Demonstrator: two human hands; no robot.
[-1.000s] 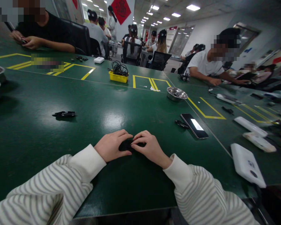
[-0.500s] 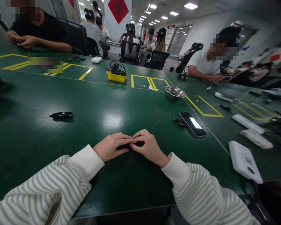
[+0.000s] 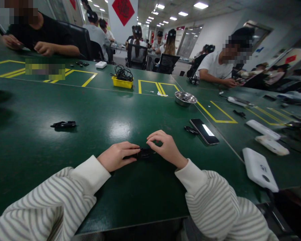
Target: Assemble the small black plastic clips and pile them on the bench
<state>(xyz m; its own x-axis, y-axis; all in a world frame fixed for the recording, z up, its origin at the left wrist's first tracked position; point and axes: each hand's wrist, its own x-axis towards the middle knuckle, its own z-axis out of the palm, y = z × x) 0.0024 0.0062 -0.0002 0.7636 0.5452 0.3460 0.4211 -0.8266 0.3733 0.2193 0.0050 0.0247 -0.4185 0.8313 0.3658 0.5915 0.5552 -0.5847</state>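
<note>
A small black object [image 3: 144, 154], too dark for its kind to be made out, lies at the green tabletop in front of me. My left hand [image 3: 118, 156] grips its left end between thumb and fingers. Just above the object's right end is my right hand [image 3: 167, 147], raised, with thumb and fingertips drawn together in a pinch. Anything between those fingertips is too small to make out. Off to the left rests a slim, shiny black piece [image 3: 63, 125], apart from both hands.
Right of my hands lie a phone [image 3: 204, 131] and a small black item [image 3: 191, 130]. Beyond them stands a metal bowl [image 3: 186, 99]. A yellow bin [image 3: 122, 82] holds black cables. White devices [image 3: 260, 169] line the right side. Other people sit around the tables.
My right hand has lifted and moved right, away from my left fingertips, exposing the black object. The left hand has hardly moved. Across the table, a person's hands have moved apart.
</note>
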